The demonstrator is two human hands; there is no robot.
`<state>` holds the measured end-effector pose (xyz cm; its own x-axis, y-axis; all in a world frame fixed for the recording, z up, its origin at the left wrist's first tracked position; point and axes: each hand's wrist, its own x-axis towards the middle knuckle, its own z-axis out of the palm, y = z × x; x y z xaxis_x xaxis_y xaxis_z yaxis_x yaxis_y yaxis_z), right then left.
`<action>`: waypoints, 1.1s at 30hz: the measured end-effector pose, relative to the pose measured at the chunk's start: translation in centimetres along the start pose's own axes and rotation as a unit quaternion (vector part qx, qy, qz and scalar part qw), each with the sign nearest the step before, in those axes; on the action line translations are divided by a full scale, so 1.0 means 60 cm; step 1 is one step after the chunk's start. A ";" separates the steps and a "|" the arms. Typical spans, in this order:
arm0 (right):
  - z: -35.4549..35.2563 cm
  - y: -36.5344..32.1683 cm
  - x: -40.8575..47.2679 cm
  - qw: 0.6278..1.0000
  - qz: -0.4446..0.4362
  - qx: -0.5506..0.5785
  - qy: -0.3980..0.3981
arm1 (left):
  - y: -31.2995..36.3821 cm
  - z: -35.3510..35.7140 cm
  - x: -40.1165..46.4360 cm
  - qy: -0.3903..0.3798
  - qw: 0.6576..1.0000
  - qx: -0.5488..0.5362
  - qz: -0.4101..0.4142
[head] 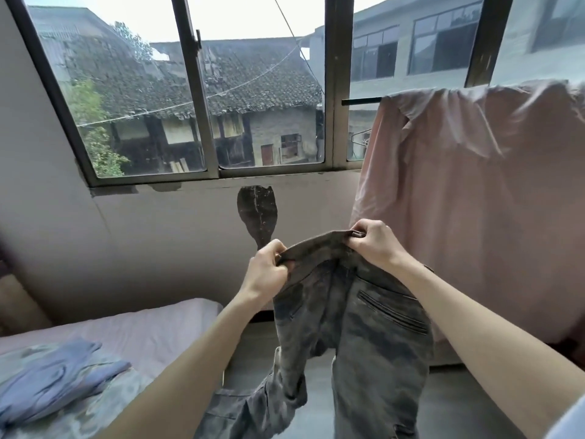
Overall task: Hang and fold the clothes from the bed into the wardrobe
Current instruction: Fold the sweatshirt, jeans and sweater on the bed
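Window (202,90) fills upper frame; bed (152,331) lower left. Centre: left hand (269,269) and right hand (373,245) each pinch waistband of camouflage trousers (357,337), legs hanging.

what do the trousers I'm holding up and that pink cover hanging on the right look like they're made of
Trousers: seemingly a sturdy woven cotton, matte, with a faded camouflage print; stitched welt pocket and stiff waistband suggest it. Both the left hand and right hand grip the waistband. Pink cover: thin, soft woven cloth, matte, draping in loose creases; exact fibre unclear.
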<state>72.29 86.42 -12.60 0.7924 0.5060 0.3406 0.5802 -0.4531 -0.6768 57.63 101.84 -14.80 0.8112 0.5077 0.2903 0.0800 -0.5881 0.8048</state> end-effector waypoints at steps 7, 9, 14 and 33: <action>-0.022 0.126 -0.087 0.990 0.065 0.067 -0.110 | 0.045 0.005 0.035 0.000 0.996 -0.010 0.088; -0.018 0.164 -0.110 0.985 0.098 0.067 -0.124 | 0.062 0.015 0.041 -0.008 0.992 -0.021 0.122; 0.012 0.287 -0.113 0.977 0.115 0.113 -0.137 | 0.089 0.015 0.057 0.033 0.979 -0.028 0.198; -0.125 0.129 0.002 0.926 0.165 0.159 0.299 | 0.147 -0.059 0.091 0.210 0.967 0.062 0.133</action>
<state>78.31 77.49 -12.92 0.9343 -0.1617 0.3176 0.2788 -0.2237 -0.9340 60.72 101.64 -4.27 0.5088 0.5239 0.6831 -0.0093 -0.7901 0.6129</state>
